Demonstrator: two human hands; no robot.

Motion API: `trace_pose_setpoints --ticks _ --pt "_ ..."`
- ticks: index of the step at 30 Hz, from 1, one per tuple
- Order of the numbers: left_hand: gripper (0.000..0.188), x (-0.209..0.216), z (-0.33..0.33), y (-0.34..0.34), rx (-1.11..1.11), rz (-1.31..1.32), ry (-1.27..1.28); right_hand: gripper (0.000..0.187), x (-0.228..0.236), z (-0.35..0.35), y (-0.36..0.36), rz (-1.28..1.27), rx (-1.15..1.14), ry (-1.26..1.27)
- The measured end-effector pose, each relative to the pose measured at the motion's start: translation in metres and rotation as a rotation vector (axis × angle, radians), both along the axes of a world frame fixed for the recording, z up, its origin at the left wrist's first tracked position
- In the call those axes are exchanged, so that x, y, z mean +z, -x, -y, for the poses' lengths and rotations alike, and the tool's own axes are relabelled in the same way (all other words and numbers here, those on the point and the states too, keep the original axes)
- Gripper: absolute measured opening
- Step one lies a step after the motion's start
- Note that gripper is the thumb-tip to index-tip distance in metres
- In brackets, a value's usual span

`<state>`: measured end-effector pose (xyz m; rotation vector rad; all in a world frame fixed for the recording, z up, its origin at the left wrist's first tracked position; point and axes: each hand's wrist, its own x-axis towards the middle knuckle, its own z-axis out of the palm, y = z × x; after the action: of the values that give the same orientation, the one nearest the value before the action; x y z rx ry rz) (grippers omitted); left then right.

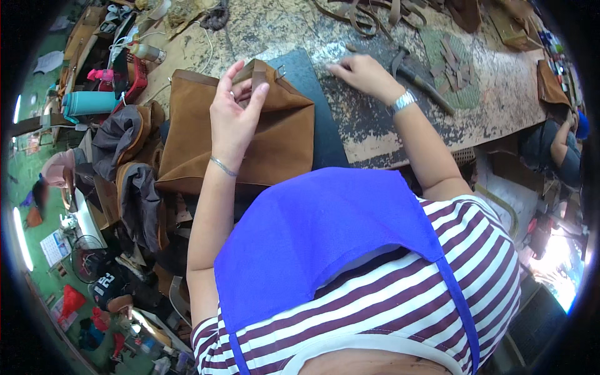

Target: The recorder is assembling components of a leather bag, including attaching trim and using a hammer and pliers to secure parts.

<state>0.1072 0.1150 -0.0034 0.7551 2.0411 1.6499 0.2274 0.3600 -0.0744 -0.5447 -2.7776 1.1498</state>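
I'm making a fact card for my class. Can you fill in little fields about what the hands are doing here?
left hand: pinches a brown strap at the top of a brown bag
right hand: flat on the dark mat, fingers spread
near right hand: hammer, small leather pieces
surface: worn worktable

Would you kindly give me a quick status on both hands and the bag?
Left hand pinching strap tab on brown bag. Right hand flat on worn table, off the bag. Hammer beside right wrist.

Left hand [234, 115] pinches brown suede bag [275, 144] strap.
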Motion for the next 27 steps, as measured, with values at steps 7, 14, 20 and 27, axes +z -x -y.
trace_pose_setpoints --ticks 7,14,20,27 --pt "0.065 0.014 0.059 -0.025 0.040 -0.567 0.443 0.040 0.002 0.010 0.029 -0.157 -0.005 -0.200" --pt "0.063 -0.006 0.152 -0.069 0.443 -0.744 0.590 0.036 -0.013 0.009 0.087 -0.424 0.117 0.034" --pt "0.083 -0.067 0.201 -0.070 0.764 0.139 -0.215 0.038 0.004 0.036 0.083 -0.232 0.118 0.226" --pt "0.099 -0.064 0.155 -0.052 0.654 0.251 -0.425 0.023 0.059 0.022 0.079 -0.527 0.347 0.066"
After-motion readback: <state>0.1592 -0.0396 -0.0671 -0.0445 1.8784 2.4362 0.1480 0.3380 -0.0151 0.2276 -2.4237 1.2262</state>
